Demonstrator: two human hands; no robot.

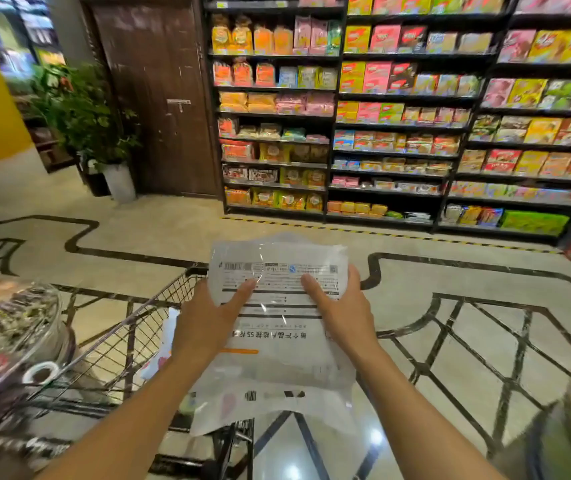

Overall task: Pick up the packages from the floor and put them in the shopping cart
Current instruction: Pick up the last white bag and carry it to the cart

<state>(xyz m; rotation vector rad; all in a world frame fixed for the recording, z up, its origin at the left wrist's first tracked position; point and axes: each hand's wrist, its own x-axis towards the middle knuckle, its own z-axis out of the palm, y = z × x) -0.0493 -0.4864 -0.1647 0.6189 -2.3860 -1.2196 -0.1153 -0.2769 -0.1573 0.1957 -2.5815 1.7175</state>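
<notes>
Far left: blurred packaged goods (3, 327) at the frame edge, contents unreadable; next right, the wire shopping cart (159, 306), with one pale package (164, 344) showing behind its mesh, so likely one item is already in; left hand (208, 320) has its grip closed on the left edge of a grey plastic mailer package (277, 341), thumb on top; right hand (343, 313) grips the right edge the same way; the package is held in the air, over the cart's right rim and partly past it, above the floor (485, 289); judgement: pickup done for this one, drop into the basket still to do; no other packages visible on the floor here; cart bottom and the floor under the mailer are hidden; shelves (398, 116) behind; blurred object at far right can't be identified.
</notes>
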